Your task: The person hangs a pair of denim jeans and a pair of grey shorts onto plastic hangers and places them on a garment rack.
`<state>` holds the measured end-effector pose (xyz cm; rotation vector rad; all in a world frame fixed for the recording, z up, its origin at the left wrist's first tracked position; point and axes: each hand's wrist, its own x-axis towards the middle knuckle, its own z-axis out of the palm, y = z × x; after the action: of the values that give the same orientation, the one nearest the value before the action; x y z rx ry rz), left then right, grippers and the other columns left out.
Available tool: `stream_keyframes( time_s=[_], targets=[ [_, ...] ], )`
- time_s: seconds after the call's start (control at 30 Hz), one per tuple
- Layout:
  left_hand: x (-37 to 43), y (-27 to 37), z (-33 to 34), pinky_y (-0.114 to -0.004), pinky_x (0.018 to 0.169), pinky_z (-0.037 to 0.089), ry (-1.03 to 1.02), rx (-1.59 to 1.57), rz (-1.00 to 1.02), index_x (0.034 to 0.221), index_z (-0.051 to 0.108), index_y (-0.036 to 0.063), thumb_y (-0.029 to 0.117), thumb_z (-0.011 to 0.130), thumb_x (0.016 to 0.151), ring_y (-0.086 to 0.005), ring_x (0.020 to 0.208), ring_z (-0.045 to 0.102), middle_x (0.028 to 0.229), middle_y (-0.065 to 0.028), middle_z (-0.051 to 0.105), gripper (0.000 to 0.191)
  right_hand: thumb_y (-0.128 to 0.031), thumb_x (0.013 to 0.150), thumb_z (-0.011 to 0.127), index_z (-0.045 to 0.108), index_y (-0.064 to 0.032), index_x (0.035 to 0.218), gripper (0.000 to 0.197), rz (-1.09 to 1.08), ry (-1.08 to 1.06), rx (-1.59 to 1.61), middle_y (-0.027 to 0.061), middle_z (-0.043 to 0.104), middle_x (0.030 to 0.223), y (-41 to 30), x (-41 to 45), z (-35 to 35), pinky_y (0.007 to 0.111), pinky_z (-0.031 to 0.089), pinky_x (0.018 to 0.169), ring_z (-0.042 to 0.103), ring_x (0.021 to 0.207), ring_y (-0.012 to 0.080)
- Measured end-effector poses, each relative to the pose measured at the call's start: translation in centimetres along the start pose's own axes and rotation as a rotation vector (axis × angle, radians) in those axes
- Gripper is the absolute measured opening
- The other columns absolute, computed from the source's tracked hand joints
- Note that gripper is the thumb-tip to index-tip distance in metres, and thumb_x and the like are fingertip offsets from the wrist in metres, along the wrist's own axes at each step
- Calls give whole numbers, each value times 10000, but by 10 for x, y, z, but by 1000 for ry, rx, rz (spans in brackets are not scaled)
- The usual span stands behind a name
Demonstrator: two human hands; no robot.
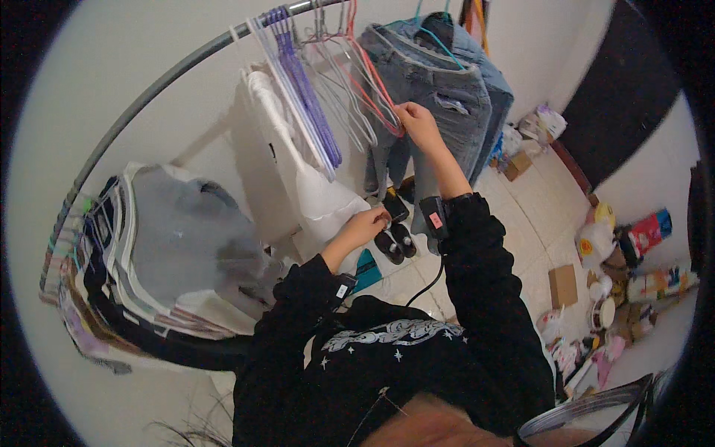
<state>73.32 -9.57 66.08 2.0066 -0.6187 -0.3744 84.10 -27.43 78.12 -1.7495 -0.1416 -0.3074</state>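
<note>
My right hand (419, 125) pinches the corner of a red clothes hanger (370, 72) that hangs on the curved metal rail (162, 84). Grey wire hangers (349, 106) hang just left of it, and purple hangers (306, 95) and white ones (290, 106) are farther left. To the right, grey-blue jeans (441, 100) hang from a teal hanger (438, 42), beside and partly behind my right hand. My left hand (366, 226) is lower, in front of a white garment (329, 201), with its fingers curled; whether it holds something small cannot be told.
Shirts, a grey one (184, 240) foremost, hang at the rail's left end. Dark shoes (395, 243) stand on the tiled floor below. A cardboard box (562, 286), plastic bags (595, 240) and mixed items lie along the right wall. A black cable (430, 288) runs near my right sleeve.
</note>
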Motion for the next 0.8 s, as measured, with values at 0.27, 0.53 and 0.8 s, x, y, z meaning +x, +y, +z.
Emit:
stream_keyframes(
  time_s=[0.27,0.53,0.8],
  targets=[
    [-16,-8,3,-248,635,423,8,-22,-127,899,530,18,85,467,765,-122,689,538,752,-66,564,163,-313,799,469,494,-20,636,336,-7,-270,142,4,442,509,-21,-6,8,244,340,424,425,447,94],
    [-5,0,14,-263,626,426,-31,31,-152,928,523,28,94,437,774,-138,723,534,770,-79,564,188,-290,831,372,441,2,769,307,-158,-159,-144,125,493,681,-31,-11,0,315,381,596,485,642,234],
    [16,4,32,-260,617,419,-102,-4,-45,917,529,51,114,420,795,-148,682,529,745,-71,564,175,-255,859,335,417,-4,792,273,-215,-78,-181,114,483,687,-37,-41,-42,311,376,624,476,662,220]
  ],
)
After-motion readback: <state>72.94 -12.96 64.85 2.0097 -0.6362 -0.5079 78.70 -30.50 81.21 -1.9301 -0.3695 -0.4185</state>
